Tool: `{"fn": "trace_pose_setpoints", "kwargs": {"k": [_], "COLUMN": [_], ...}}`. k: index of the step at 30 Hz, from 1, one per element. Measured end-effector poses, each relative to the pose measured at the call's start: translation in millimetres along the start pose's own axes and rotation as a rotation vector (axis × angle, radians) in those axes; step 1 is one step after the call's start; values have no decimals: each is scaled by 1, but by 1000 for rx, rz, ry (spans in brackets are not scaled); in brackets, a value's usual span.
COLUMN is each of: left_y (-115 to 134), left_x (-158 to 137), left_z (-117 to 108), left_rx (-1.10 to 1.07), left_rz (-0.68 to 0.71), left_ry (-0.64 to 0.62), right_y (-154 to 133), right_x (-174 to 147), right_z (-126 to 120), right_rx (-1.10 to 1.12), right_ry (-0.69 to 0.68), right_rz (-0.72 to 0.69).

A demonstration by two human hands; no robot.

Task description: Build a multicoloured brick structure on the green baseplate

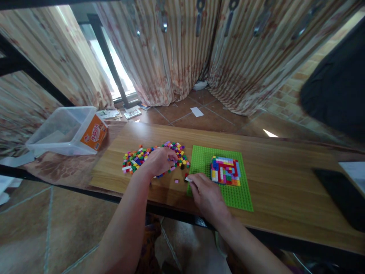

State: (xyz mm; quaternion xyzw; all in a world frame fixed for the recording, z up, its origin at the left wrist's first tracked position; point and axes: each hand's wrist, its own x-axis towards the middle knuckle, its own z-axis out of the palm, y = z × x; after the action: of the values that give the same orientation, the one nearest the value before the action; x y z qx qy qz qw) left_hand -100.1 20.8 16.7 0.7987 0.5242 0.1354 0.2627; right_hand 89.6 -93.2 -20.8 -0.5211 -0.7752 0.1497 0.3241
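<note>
The right hand's (207,192) grip is clamped on a white brick (188,179); the multicoloured brick block (226,171) lies just right, on the green baseplate (243,198). The left hand (159,161) is at the loose brick pile (138,156), grip state indeterminable. The wooden table (285,182) faces striped curtains (159,68).

Striped, patterned curtains (159,64), bright window (102,62) at left, brown tiled floor (219,110), long wooden table (285,171)
</note>
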Motion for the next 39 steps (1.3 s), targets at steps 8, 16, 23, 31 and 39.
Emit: {"fn": "trace_pose_setpoints", "kwargs": {"k": [8, 16, 23, 31, 39], "left_y": [8, 5, 5, 9, 10], "left_x": [0, 1, 2, 2, 3], "left_z": [7, 8, 9, 8, 9], "left_rx": [92, 90, 94, 75, 112], "left_rz": [28, 51, 15, -4, 0], "left_ry": [-30, -30, -76, -95, -89], "right_y": [0, 0, -7, -8, -9], "right_x": [6, 10, 8, 15, 21], "right_z": [2, 1, 4, 14, 22], "right_rx": [-41, -28, -87, -117, 30], "right_ry": [49, 87, -4, -1, 0], "right_rz": [81, 107, 112, 111, 76]}}
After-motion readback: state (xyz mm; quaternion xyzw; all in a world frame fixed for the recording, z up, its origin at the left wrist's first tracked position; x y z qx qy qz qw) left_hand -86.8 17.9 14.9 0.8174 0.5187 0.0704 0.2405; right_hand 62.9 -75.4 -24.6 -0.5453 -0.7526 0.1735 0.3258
